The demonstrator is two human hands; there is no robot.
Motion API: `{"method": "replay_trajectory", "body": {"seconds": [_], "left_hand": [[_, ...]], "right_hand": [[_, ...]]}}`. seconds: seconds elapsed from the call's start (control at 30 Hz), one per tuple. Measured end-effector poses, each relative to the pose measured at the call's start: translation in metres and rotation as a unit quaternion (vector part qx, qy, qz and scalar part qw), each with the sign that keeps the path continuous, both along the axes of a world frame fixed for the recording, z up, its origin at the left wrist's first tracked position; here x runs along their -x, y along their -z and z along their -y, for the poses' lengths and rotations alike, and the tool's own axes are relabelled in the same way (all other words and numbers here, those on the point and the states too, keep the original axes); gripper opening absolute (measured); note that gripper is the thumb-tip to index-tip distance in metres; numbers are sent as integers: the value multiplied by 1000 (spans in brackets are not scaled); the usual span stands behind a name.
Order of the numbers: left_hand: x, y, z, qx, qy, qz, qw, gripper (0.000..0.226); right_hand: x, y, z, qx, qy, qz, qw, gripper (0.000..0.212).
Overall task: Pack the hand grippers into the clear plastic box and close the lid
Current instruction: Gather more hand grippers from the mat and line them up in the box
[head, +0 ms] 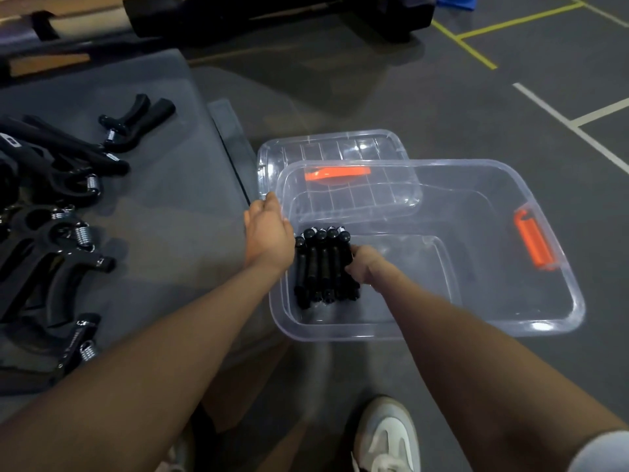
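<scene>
Spreading across most of the view is a dark grey floor (pixel 442 97) marked with white and yellow lines. On the left lies a thick grey mat (pixel 153 199), and on it lies a loose heap of black hand grippers (pixel 51 206) with steel springs, one of them apart from the rest near the far edge. Just beside the mat, on the floor, stands the clear plastic box (pixel 510 321), open, with an orange latch (pixel 532 240) on its right end. Its clear lid (pixel 326 148) lies behind the box, partly under its far rim, with another orange latch showing through the plastic.

Inside the box, against the left wall, a row of packed grippers (pixel 321 267) stands side by side, handles pointing towards the person. The right hand (pixel 362 265) rests on the right side of this row, its grip closed round the nearest gripper there. The left hand (pixel 269 229) sits at the box's left rim, over the outer wall; its fingers curl down out of sight, so whether its grip holds the rim cannot be told. A white shoe (pixel 386 437) shows at the bottom edge.
</scene>
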State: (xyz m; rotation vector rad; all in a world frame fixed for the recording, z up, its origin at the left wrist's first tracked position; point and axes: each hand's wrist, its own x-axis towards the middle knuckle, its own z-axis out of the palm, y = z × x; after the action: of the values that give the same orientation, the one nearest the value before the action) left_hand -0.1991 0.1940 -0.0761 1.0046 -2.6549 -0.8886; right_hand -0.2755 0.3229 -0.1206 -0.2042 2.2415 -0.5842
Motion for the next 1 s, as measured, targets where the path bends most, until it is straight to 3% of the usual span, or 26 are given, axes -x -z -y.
{"method": "replay_trajectory", "body": {"seconds": [0.2,0.4,0.57,0.73,0.87,1.0], "left_hand": [[-11,-17,19,-25,1,0,1000,43],[-74,-51,68,-26,-49,-22,998,37],[-163,-63,126,12,-120,22,992,39],[-244,-61,185,56,-188,48,979,43],[-272,-53,213,38,-215,47,975,44],[-266,-43,232,16,-194,61,979,58]], "right_hand": [[0,-47,22,101,72,-137,983,39],[-37,-105,91,152,-40,-225,961,34],[-95,-122,170,94,-165,-181,965,36],[-160,-125,237,43,-316,-139,938,38],[-192,-108,279,6,-330,-116,937,40],[-201,-81,302,36,-208,-55,976,39]]}}
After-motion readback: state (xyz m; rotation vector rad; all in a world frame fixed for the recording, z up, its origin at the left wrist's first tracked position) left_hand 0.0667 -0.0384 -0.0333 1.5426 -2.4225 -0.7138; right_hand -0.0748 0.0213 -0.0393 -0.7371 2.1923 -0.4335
